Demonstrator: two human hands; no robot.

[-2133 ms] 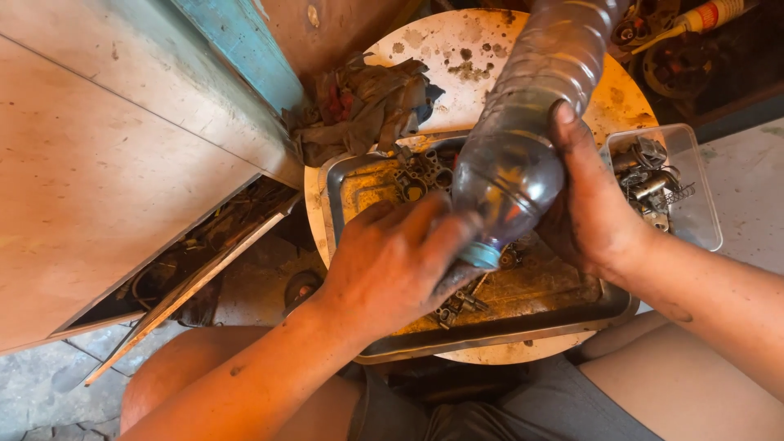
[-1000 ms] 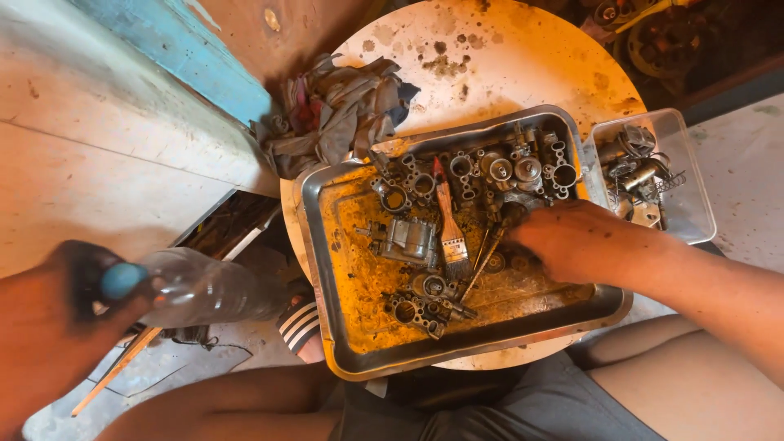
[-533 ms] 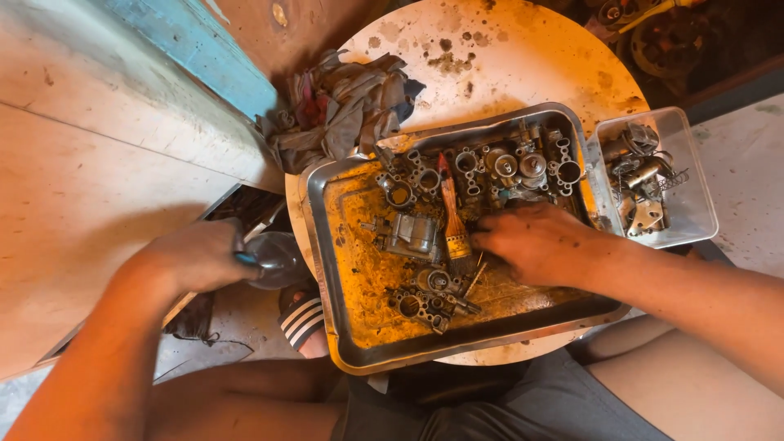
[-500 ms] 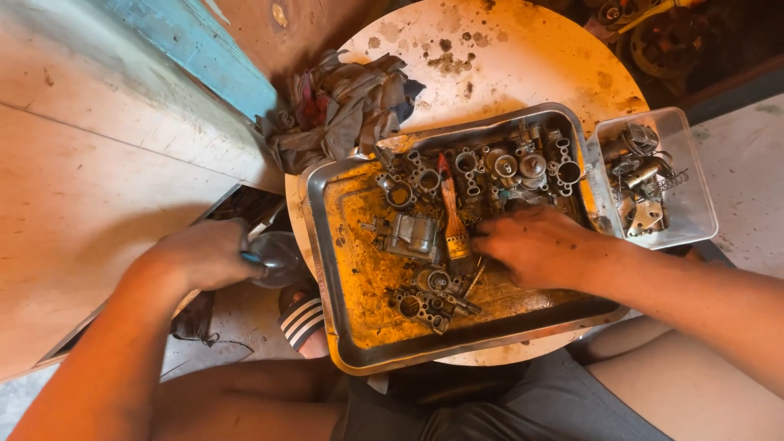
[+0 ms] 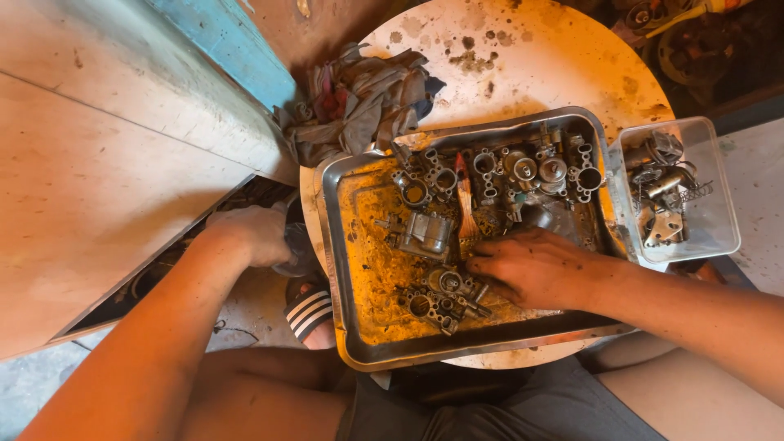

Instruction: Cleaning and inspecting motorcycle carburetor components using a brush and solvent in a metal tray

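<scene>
Carburettor parts (image 5: 441, 296) lie near the front edge of the metal tray (image 5: 333, 245), under the right hand (image 5: 535, 268), fingers spread flat, nothing gripped. Left hand (image 5: 249, 233) is lowered beside the tray's left edge; grip cannot be told.

head view, close, straight down onto the metal tray (image 5: 343, 245)

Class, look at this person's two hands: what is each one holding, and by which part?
The left hand grips a clear plastic bottle beside the tray; which part cannot be told. The right hand rests among metal parts, holding nothing visible.
</scene>
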